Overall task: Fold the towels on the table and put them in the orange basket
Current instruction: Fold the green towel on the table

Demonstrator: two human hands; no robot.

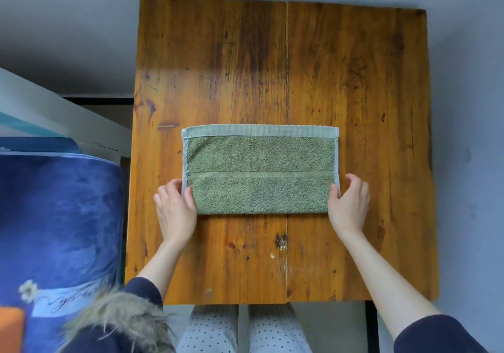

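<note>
Head view. One green towel (260, 172) lies flat on the wooden surface (218, 60), near the person's edge and roughly centred across the middle seam. It is a wide rectangle, long side running left to right, pale hemmed band along the far edge, near edge rounded like a fold. In my judgement it has been doubled once already.

The left hand (176, 208) is at the towel's left short edge, near corner. The thumb lies on top of the cloth and the fingers curl at the hem, so the grip pinches that edge. The right hand (349, 205) mirrors it at the right short edge: thumb on the cloth, fingers curled beside and behind the hem, grip holding the towel edge. How far the fingers reach beneath cannot be told.

Step in hand, as I judge it: folding, part-way through, with both ends held ready for the next fold. No other towel shows on the surface.

Next move, as I judge it: carry one short edge across to meet the other, keep the corners square, and press the crease flat before lifting.

An orange shape (11, 328) shows at the lower left corner, beside blue patterned fabric (62, 216). It may be the basket; too little is visible to confirm. If so, delivery means a reach down to the person's left.
</note>
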